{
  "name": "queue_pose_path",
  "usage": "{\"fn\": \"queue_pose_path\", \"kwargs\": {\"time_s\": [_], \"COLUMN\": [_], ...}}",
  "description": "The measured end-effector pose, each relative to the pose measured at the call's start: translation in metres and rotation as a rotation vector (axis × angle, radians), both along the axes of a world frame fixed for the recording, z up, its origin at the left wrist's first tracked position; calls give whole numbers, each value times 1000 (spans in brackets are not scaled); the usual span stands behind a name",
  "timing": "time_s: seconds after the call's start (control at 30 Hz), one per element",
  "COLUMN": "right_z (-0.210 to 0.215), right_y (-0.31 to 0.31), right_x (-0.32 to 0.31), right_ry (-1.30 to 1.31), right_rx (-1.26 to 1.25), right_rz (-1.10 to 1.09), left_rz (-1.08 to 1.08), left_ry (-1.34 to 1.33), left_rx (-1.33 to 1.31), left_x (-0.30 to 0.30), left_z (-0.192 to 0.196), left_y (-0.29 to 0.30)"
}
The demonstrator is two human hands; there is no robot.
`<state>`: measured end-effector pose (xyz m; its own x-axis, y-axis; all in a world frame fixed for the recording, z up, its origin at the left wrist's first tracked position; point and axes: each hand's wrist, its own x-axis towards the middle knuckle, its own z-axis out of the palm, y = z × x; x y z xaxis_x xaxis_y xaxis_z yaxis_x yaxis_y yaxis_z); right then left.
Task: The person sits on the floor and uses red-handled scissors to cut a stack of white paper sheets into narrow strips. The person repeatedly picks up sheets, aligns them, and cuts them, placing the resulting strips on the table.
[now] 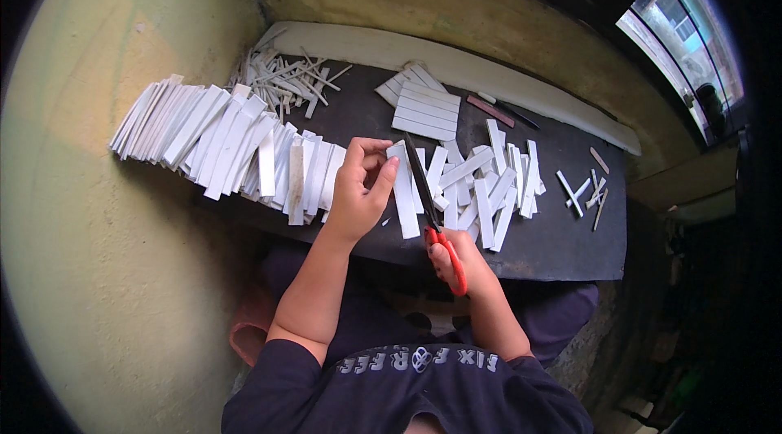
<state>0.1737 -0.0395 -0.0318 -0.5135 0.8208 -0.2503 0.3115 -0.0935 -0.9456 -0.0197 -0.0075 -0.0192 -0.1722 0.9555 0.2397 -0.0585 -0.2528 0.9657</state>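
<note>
My left hand point(358, 189) pinches the near end of a white strip point(405, 193) that lies over the dark board point(554, 238). My right hand point(460, 263) grips red-handled scissors point(432, 206); their long dark blades point away from me and run along the strip's right edge. A loose heap of cut white strips point(489, 181) lies just right of the blades.
A long overlapping row of white strips point(220, 140) stretches left off the board. Thin white offcuts point(285, 79) pile at the back left. A neat stack of strips point(423, 108) sits behind, with a pen and a pink stick point(490, 110). Small scraps point(586, 189) lie at the right.
</note>
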Motion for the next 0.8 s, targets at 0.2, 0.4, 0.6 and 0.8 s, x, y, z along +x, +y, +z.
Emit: {"fn": "queue_pose_path", "kwargs": {"time_s": [0.2, 0.4, 0.6, 0.8], "right_z": [27, 28, 41, 19], "right_y": [-9, -5, 8, 34], "right_x": [9, 58, 96, 127], "right_ry": [-198, -359, -224, -72], "right_rx": [-28, 200, 239, 239], "right_rz": [-77, -214, -454, -373], "left_rz": [11, -84, -71, 126], "left_ry": [-21, -59, 180, 547], "left_rx": [-68, -146, -22, 170], "left_x": [4, 22, 52, 65], "left_z": [-8, -15, -38, -32], "left_y": [5, 6, 7, 8]}}
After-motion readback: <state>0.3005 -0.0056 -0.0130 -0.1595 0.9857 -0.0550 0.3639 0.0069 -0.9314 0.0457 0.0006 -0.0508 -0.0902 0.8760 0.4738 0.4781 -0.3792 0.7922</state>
